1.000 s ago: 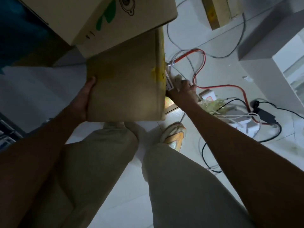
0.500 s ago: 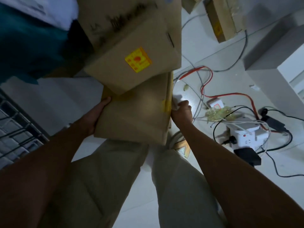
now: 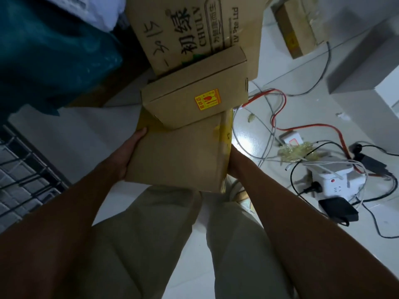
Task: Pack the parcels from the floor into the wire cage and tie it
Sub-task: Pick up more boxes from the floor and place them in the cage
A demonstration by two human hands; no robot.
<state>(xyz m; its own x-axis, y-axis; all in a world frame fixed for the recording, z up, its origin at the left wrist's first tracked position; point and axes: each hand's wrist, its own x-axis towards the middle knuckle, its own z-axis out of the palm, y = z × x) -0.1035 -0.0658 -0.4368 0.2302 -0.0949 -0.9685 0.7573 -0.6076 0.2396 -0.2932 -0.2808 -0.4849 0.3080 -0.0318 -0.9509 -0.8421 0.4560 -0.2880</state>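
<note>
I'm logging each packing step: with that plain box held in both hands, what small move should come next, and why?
Probably swing the plain cardboard box left toward the wire cage. The left hand and right hand hold its sides, and the cage lies at the lower left.
</note>
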